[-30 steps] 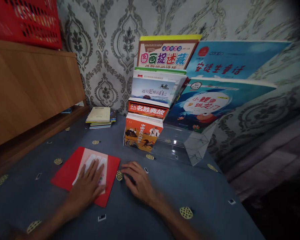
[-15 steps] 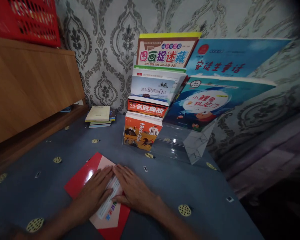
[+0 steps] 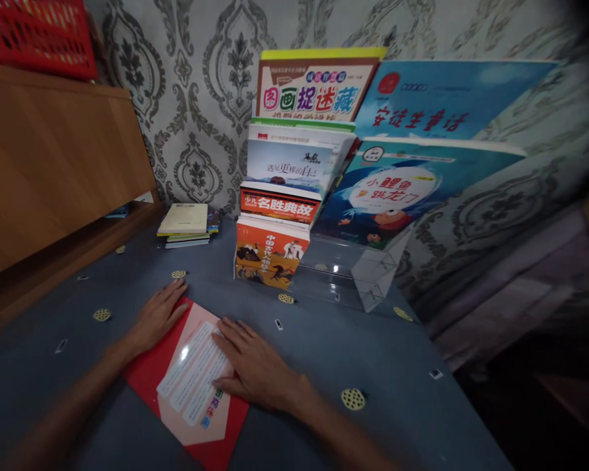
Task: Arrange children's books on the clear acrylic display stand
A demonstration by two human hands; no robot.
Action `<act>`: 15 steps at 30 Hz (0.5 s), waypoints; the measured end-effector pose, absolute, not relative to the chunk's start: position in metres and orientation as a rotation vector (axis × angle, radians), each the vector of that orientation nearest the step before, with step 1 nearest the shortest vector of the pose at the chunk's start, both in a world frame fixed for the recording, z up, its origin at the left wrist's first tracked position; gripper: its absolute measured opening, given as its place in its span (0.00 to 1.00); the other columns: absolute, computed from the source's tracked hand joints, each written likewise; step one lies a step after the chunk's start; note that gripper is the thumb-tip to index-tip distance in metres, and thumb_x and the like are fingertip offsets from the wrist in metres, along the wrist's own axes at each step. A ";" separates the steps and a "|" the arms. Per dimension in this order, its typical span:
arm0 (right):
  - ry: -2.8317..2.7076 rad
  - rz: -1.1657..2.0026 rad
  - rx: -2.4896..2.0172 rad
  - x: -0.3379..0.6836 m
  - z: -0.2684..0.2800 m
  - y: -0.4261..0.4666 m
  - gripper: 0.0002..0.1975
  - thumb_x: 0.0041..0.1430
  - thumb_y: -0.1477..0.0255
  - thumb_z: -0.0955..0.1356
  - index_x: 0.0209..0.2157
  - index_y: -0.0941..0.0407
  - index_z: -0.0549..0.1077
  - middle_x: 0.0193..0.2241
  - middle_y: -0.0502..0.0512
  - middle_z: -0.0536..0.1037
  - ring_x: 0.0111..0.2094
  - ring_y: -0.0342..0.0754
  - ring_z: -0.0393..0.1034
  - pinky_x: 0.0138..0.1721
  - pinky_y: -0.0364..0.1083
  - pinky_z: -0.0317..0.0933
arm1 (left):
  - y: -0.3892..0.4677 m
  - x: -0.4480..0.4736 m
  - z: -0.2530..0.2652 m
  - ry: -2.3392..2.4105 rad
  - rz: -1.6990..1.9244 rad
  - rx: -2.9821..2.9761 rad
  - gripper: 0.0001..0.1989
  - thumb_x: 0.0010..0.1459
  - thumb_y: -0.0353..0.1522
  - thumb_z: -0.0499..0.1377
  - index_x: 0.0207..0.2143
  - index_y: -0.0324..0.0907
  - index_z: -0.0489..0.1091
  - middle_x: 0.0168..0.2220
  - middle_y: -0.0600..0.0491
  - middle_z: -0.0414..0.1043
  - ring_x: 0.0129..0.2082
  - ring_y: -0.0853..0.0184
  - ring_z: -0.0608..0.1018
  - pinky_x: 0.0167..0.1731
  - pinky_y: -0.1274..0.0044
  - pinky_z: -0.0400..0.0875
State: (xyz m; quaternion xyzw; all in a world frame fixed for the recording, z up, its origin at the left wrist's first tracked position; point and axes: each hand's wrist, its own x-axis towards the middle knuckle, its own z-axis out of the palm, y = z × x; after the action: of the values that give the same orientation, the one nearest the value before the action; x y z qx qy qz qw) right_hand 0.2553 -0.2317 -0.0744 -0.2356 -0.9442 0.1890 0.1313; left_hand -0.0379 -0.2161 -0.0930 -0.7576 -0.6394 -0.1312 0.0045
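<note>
A red book (image 3: pixel 189 373) with a pink panel and a white text box lies flat and slanted on the blue-grey patterned cloth. My left hand (image 3: pixel 158 315) rests flat at the book's upper left edge, fingers stretched out and pointing away from me. On the book's right side lies my right hand (image 3: pixel 255 363), palm down, its fingertips and thumb over the cover. Both hands are open, and neither grips anything. Part of the cover's coloured lettering is hidden under the right thumb.
A clear acrylic rack (image 3: pixel 373 278) holds several books, among them an orange book (image 3: pixel 272 252) in front and a blue fish book (image 3: pixel 397 190). A small book stack (image 3: pixel 184 222) sits further left. A wooden cabinet (image 3: pixel 63 157) with a red basket (image 3: pixel 39 39) flanks the left side.
My left hand has slid off the middle of the cover to its upper left edge, uncovering the white text box. My right hand stays on the book. The view has shifted slightly.
</note>
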 end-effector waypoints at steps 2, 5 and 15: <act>-2.747 0.531 -0.690 0.255 -0.072 -0.233 0.38 0.64 0.54 0.68 0.66 0.62 0.60 0.67 0.69 0.60 0.70 0.60 0.49 0.70 0.59 0.46 | -0.221 -0.034 -0.090 -1.992 -0.388 -2.281 0.29 0.69 0.42 0.40 0.62 0.36 0.66 0.67 0.42 0.62 0.65 0.55 0.68 0.63 0.60 0.62; -2.761 0.492 -0.683 0.256 -0.069 -0.235 0.36 0.65 0.54 0.67 0.65 0.63 0.61 0.67 0.70 0.61 0.70 0.58 0.50 0.70 0.57 0.47 | -0.231 -0.027 -0.087 -1.919 -0.324 -2.153 0.29 0.67 0.38 0.40 0.57 0.33 0.70 0.62 0.36 0.69 0.59 0.50 0.74 0.59 0.58 0.66; -2.775 0.359 -0.701 0.256 -0.066 -0.236 0.36 0.66 0.52 0.66 0.65 0.62 0.60 0.67 0.68 0.62 0.69 0.56 0.52 0.69 0.55 0.49 | -0.255 -0.035 -0.120 -1.660 -0.389 -2.250 0.26 0.59 0.32 0.44 0.54 0.34 0.71 0.57 0.35 0.73 0.55 0.49 0.77 0.55 0.58 0.71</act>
State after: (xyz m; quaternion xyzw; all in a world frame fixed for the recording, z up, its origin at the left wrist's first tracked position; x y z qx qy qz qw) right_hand 0.2564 -0.2363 -0.0664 -0.2409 -0.9541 0.1234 0.1280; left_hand -0.0351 -0.2550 -0.1203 -0.7869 -0.5806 -0.1361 0.1587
